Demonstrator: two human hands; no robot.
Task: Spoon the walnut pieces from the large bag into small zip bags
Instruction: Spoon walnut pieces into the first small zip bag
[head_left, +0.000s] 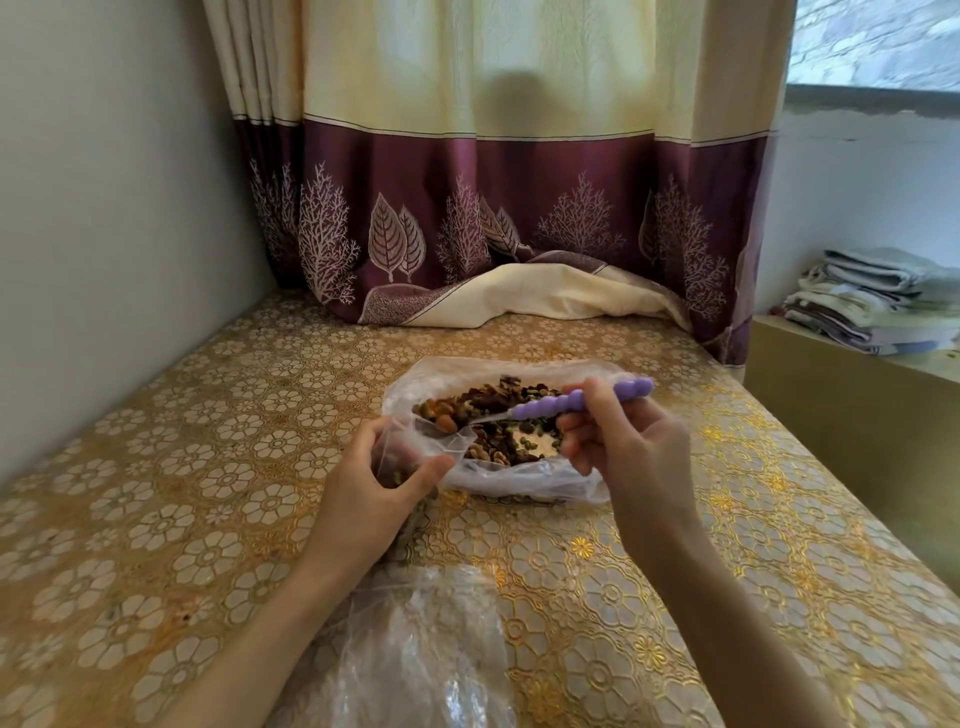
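- While the left hand (382, 480) pinches the small bag (415, 441) open, its mouth faces right.
- The right hand (618, 436) grips the spoon (566, 404), bowl at that mouth.

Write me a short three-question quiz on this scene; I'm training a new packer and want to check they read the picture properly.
1. True or false: the right hand holds the purple spoon.
2. Which hand grips the small bag? A) left B) right C) neither
3. Fill in: the spoon's bowl end is over the open large ____ of nut pieces.

Key: 1 true. 2 A, the left hand has its fingers curled round the small bag. 3 bag.
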